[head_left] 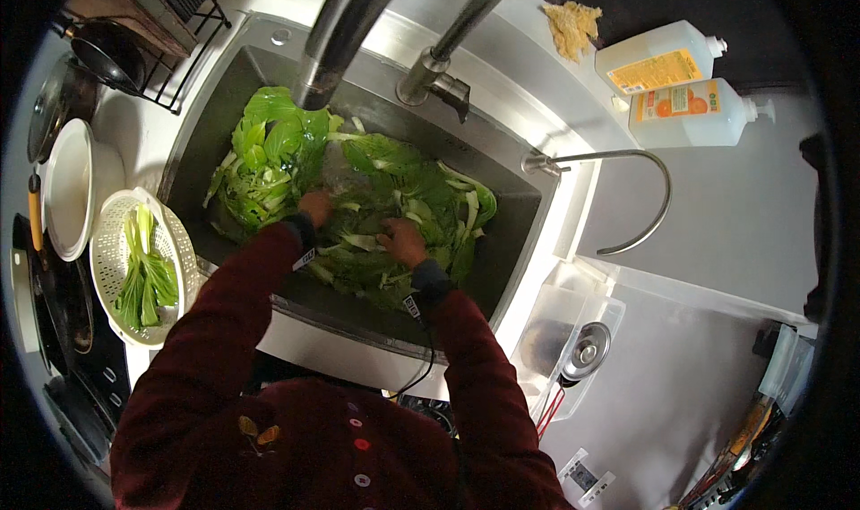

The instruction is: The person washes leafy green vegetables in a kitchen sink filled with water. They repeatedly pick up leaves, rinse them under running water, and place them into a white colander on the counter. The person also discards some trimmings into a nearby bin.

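Note:
A dark sink (pixel 502 268) holds water and many loose bok choy leaves (pixel 403 165), green with pale stems. My left hand (pixel 313 207) reaches down among them near the middle of the sink, its fingers mostly hidden by the water and leaves. To its right, my right hand (pixel 405 239) has its fingers bent around the end of a pale bok choy stem (pixel 363 241). A heap of bright green leaves (pixel 269 142) rises on the sink's left side. Left of the sink, a cream colander (pixel 185 241) holds a bunch of bok choy (pixel 148 277).
A faucet (pixel 318 62) overhangs the sink's back, beside a second spout (pixel 439 71). A thin curved tap (pixel 663 187) stands right. Two pump bottles (pixel 690 116) and a yellow cloth (pixel 571 28) lie behind. A white pot (pixel 72 187) and pan (pixel 112 53) are left.

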